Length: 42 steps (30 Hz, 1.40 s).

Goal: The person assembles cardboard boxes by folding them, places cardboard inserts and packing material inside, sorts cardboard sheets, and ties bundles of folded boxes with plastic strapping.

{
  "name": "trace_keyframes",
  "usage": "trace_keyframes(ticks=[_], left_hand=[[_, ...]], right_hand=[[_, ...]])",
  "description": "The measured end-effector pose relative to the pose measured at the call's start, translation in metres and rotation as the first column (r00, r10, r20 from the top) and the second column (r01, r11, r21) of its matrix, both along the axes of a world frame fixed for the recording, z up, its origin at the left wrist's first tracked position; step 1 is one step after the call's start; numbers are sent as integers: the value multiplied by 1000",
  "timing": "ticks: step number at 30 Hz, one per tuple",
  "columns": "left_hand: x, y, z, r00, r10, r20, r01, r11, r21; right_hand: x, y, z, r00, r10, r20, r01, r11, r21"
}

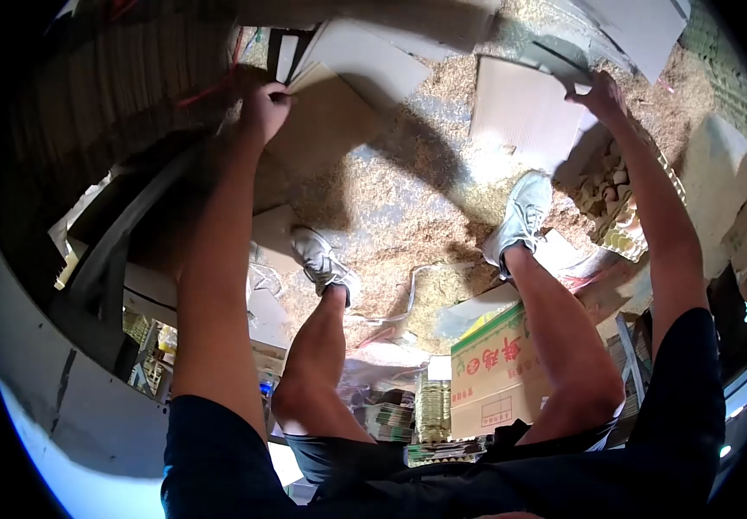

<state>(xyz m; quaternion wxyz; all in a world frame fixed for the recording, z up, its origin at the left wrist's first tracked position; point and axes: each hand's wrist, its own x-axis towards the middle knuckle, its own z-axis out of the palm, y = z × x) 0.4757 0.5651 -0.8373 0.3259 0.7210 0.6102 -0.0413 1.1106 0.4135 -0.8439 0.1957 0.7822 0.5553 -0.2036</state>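
My left hand is closed at the upper left, beside the corner of a brown cardboard sheet. What its fingers hold is hidden. At the upper right, my right hand grips the end of a grey-green cardboard piece between thumb and fingers. Just below that piece, a light corrugated cardboard sheet lies on the littered floor. Whitish flat sheets overlap near the left hand.
Wood shavings cover the floor around my two shoes. An egg tray with eggs or shells stands under my right arm. A printed carton and stacked trays sit by my legs. Dark stacks rise on the left.
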Motion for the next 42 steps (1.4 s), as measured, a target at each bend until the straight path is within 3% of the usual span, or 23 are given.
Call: trace_keyframes(ticks=[2, 3, 4, 8, 10, 12, 14, 15, 17, 18, 21, 22, 24, 26, 28, 30, 32, 35, 37, 38, 39, 40, 42], left_hand=[[-10, -21, -14, 953, 53, 298, -43, 998, -43], [-6, -26, 1, 963, 99, 252, -48, 979, -199], [3, -36, 17, 935, 168, 312, -101, 971, -218], [2, -87, 23, 922, 241, 305, -164, 953, -256], [-7, -118, 24, 817, 394, 421, -200, 878, -435], [5, -146, 56, 791, 465, 397, -291, 857, -425], [22, -170, 89, 652, 522, 550, -381, 853, -357], [33, -176, 116, 647, 517, 560, -378, 856, -353], [48, -178, 177, 397, 731, 556, -473, 681, -558], [43, -185, 191, 393, 725, 566, -472, 687, -552], [24, -209, 216, 463, 722, 514, -509, 691, -513], [19, -211, 229, 530, 690, 494, -504, 724, -470], [33, -206, 278, 369, 735, 569, -485, 674, -557], [35, -214, 302, 409, 749, 521, -490, 662, -568], [56, -217, 353, 256, 840, 478, -468, 540, -700], [64, -238, 361, 242, 783, 573, -381, 620, -686], [93, -230, 419, 138, 793, 593, -285, 606, -743], [104, -239, 471, 186, 794, 579, -123, 604, -788], [104, -252, 508, 93, 751, 654, -44, 659, -751], [100, -258, 525, 39, 709, 704, -12, 705, -710], [93, -259, 553, 163, 761, 628, -112, 646, -755], [86, -259, 579, 260, 814, 520, -213, 574, -791], [67, -278, 579, 115, 739, 664, -269, 667, -695]], right_hand=[[-20, 25, 38, 969, -90, -231, 38, 975, -219], [-16, 27, 35, 933, 38, -359, -118, 972, -204], [-29, 40, 55, 922, -48, -383, -129, 898, -422], [-52, -5, 43, 850, 44, -525, -292, 868, -401], [-105, 1, 116, 924, 101, -370, -265, 865, -427], [-121, -21, 135, 937, 209, -281, -316, 851, -420], [-125, -43, 161, 852, 316, -417, -442, 862, -249], [-126, -49, 181, 862, 256, -437, -383, 894, -231], [-125, -63, 223, 895, 160, -417, -246, 956, -161], [-123, -66, 250, 896, 167, -411, -248, 957, -151], [-99, -80, 320, 851, -336, -404, 259, 937, -232], [-81, -96, 331, 791, -467, -395, 395, 883, -253], [-73, -108, 387, 630, -658, -412, 642, 740, -201], [-54, -150, 402, 69, -757, -650, 876, 357, -323], [-71, -147, 474, -273, -713, -646, 785, 223, -578], [-85, -159, 492, -284, -678, -678, 682, 355, -640], [-122, -144, 531, -272, -692, -668, 616, 409, -674], [-200, -115, 611, 92, -458, -884, 704, 658, -268], [-220, -113, 613, 232, -395, -889, 617, 766, -179], [-228, -120, 592, 73, -409, -910, 612, 739, -283], [-238, -123, 593, 119, -459, -880, 623, 725, -294], [-247, -120, 608, 40, -450, -892, 605, 721, -336], [-269, -106, 640, -74, -397, -915, 583, 727, -363]])
